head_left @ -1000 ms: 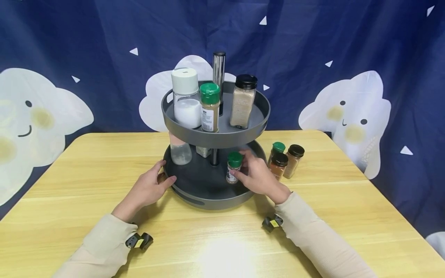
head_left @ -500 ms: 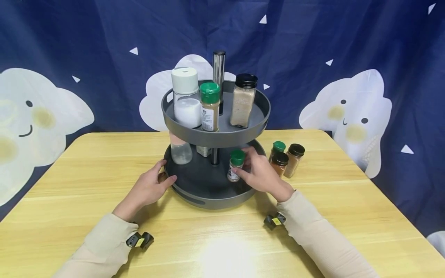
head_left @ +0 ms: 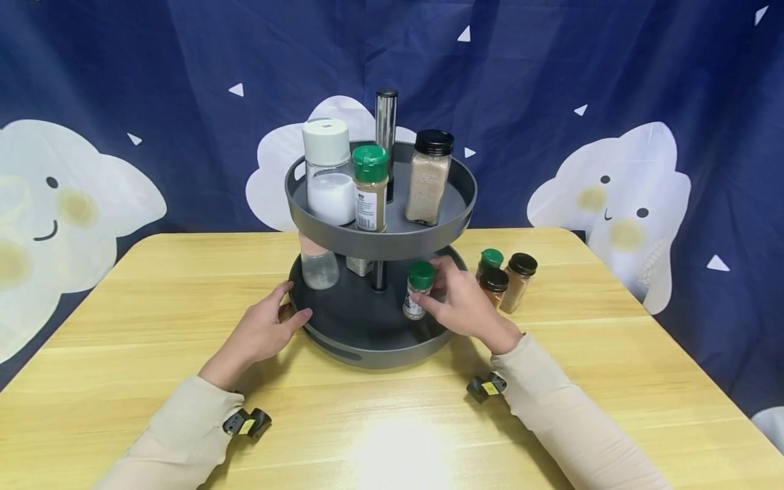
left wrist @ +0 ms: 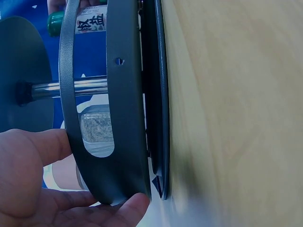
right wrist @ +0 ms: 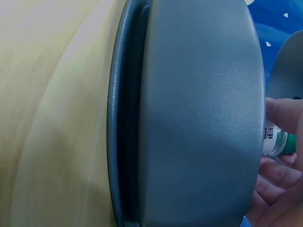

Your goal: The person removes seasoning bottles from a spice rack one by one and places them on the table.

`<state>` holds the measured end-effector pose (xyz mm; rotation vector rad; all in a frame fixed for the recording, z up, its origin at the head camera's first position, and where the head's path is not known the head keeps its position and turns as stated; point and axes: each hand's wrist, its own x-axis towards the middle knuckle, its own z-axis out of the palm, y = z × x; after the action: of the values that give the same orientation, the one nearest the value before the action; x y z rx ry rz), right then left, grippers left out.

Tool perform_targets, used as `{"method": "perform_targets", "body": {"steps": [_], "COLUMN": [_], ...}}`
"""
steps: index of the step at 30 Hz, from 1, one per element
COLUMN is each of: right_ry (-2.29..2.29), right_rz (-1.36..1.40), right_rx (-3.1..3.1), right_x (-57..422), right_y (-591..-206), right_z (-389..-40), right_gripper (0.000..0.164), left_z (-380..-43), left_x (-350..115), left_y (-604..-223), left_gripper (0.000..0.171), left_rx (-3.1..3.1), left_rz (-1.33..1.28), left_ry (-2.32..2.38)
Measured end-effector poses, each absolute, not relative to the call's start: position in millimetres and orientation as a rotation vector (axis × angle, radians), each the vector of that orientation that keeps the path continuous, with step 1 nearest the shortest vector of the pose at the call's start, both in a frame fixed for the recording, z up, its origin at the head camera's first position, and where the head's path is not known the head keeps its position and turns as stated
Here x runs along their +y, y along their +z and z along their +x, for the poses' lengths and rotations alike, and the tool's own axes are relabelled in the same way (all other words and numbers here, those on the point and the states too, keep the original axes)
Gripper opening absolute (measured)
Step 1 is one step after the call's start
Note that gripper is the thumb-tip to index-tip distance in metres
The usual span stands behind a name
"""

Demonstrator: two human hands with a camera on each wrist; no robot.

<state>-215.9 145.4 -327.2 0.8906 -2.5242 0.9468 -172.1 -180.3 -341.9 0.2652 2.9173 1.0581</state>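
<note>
A two-tier dark grey turntable rack (head_left: 343, 333) stands on the wooden table. My left hand (head_left: 265, 328) grips the left rim of its lower tray, thumb over the edge and fingers along the outer wall, as the left wrist view (left wrist: 28, 175) shows. My right hand (head_left: 459, 299) holds a small green-capped spice jar (head_left: 416, 301) just above or on the right part of the lower tray; its contact with the floor is unclear. In the right wrist view the tray wall (right wrist: 203, 118) hides most of the jar. A clear shaker with pink top (head_left: 320, 271) and a partly hidden jar (head_left: 358, 266) share that tray.
The upper tray (head_left: 380, 245) bears a white-capped bottle (head_left: 329, 173), a green-capped spice bottle (head_left: 370, 190) and a black-capped jar (head_left: 429, 180). Right of the rack stand a green-capped jar (head_left: 491, 260) and two black-capped jars, one behind (head_left: 518, 282) and one in front (head_left: 493, 287).
My right hand has moved the green-capped spice jar slightly to the right and back over the lower tray. The left hand stays on the rim.
</note>
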Motion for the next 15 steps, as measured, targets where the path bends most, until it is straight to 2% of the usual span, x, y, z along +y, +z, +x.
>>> {"method": "perform_targets", "body": {"steps": [15], "right_ry": [1.027], "right_rz": [0.875], "right_rx": [-2.499], "right_x": [147.2], "right_y": [-321.1], "right_z": [-214.8], "right_gripper": [0.048], "left_z": [-172.1], "left_x": [-181.2], "left_y": [-342.4], "left_gripper": [0.069], "left_rx": [2.915], "left_rz": [0.267], "left_ry": [1.057]}}
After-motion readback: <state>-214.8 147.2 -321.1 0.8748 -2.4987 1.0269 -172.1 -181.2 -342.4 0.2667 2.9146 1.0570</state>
